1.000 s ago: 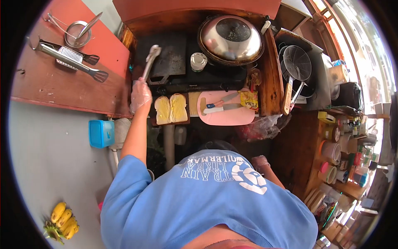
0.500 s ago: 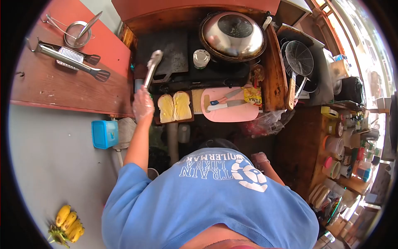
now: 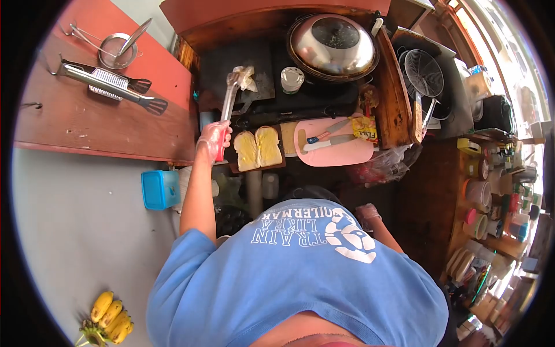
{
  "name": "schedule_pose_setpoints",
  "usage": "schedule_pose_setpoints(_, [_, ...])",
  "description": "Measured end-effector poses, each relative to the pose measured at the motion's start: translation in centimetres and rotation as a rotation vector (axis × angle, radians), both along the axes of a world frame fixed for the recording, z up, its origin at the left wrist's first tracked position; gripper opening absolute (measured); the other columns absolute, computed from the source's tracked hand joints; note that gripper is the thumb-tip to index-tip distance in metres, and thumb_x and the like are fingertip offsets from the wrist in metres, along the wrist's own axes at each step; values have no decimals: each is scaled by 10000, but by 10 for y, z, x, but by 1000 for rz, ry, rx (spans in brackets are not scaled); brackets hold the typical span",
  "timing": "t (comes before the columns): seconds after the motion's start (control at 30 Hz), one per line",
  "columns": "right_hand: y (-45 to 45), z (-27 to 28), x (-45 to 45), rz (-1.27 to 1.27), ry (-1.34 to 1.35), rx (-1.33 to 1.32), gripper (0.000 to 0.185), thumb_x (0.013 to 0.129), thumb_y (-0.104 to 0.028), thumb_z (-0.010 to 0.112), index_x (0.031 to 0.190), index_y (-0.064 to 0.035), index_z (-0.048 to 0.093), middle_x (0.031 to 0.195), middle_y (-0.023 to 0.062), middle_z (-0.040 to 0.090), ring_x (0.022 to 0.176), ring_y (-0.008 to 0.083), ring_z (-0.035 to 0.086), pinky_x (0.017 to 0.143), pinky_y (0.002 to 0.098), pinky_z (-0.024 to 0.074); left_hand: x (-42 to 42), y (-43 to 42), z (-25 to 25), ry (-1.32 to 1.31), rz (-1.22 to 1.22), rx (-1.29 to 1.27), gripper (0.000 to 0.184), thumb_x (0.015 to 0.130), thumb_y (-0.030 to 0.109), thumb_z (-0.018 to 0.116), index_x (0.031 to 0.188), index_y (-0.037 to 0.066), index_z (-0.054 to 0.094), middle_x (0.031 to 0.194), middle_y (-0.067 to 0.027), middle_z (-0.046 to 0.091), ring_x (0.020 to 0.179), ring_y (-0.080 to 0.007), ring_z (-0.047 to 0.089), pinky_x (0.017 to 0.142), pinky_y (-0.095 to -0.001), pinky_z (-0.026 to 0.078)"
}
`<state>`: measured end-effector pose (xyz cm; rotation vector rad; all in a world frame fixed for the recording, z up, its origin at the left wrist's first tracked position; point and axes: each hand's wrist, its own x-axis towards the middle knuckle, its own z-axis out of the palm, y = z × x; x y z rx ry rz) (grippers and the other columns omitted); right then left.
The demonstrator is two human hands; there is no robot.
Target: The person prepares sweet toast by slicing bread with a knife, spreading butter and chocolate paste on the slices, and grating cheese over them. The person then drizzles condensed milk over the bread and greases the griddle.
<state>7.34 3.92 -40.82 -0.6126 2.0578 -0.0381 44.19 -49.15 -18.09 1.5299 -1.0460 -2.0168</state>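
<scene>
My left hand (image 3: 213, 140), in a clear plastic glove, is closed around the red handle of metal tongs (image 3: 230, 99). The tongs' far end grips a crumpled whitish wad (image 3: 247, 78), perhaps tissue or cloth, over the dark flat griddle (image 3: 211, 72). Just right of this hand, two bread slices (image 3: 258, 148) with a yellow spread lie side by side on a brown board. Low at my right side hangs my gloved right hand (image 3: 366, 211), partly behind my shirt; its fingers are too unclear to read.
An open can (image 3: 292, 80) stands between the griddle and a lidded wok (image 3: 333, 46). A pink cutting board (image 3: 341, 156) bears two knives and a yellow packet (image 3: 364, 127). Utensils hang at left above a blue container (image 3: 159, 189). A wire skimmer (image 3: 424, 72) lies right.
The tongs have moved right across the griddle, and the wad at their tip shows more clearly. The whole view has shifted slightly; my right hand stays low at my side.
</scene>
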Motion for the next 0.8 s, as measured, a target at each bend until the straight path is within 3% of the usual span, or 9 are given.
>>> schedule_pose_setpoints(0.1, [-6,4,11,6,14,62,259,856,-230,644,957,-24,765,957,190,754,929,319,746,801,438,573,15,-10,3,-111,-92,0,249,975,262,669,1047,31,613,832,-104,632,646,-195,604,521,-344,494])
schedule_pose_setpoints(0.17, [-6,-2,15,339,65,107,260,904,-185,580,1033,-47,759,1099,219,728,1042,347,722,877,441,575,11,-1,10,-773,-308,-524,392,949,320,672,1162,-2,604,1019,-197,683,851,-340,687,734,-443,567])
schedule_pose_setpoints(0.2, [0,-16,15,336,66,107,260,904,-185,580,1033,-47,759,1099,219,728,1042,347,722,877,441,575,7,6,21,-771,-310,-526,392,949,320,672,1162,-2,604,1019,-197,683,851,-340,687,734,-443,567])
schedule_pose_setpoints(0.27, [16,-44,15,114,-27,86,281,926,-168,540,1078,-61,751,1174,227,698,1107,353,694,923,442,567,-1,20,47,-1263,-380,-864,490,934,346,656,1263,-9,579,1180,-240,662,1059,-432,656,929,-474,528])
schedule_pose_setpoints(0.47, [8,-1,26,18,-24,138,299,924,-220,553,1076,-52,749,1134,202,721,1121,331,693,910,434,563,-9,46,52,-1228,-450,-785,554,965,343,598,1413,26,517,1172,-235,668,1049,-423,664,905,-493,542])
schedule_pose_setpoints(0.53, [15,-5,25,68,-3,115,289,909,-240,578,1041,-49,750,1080,190,731,1068,315,708,872,431,561,-11,51,29,-1282,-443,-971,488,980,312,579,1378,32,542,1178,-229,668,1049,-410,670,896,-496,547])
schedule_pose_setpoints(0.67, [9,10,24,210,4,61,261,869,-272,632,951,-52,748,953,155,736,937,272,723,782,425,550,-33,42,45,-1193,-410,-869,365,972,265,598,1246,28,644,1009,-254,701,976,-452,672,852,-530,548])
schedule_pose_setpoints(0.73, [-1,29,26,55,-43,52,236,857,-270,644,914,-64,743,922,139,735,890,263,718,752,422,544,-23,21,20,-862,-115,-690,260,992,266,627,970,17,696,730,-149,655,604,-257,668,552,-420,535])
schedule_pose_setpoints(0.8, [-10,35,31,-128,-83,52,217,853,-265,647,896,-74,739,916,131,734,869,261,713,739,419,542,-8,9,39,-394,-40,-238,239,1002,247,630,1003,15,686,642,-44,557,477,-131,517,449,-299,443])
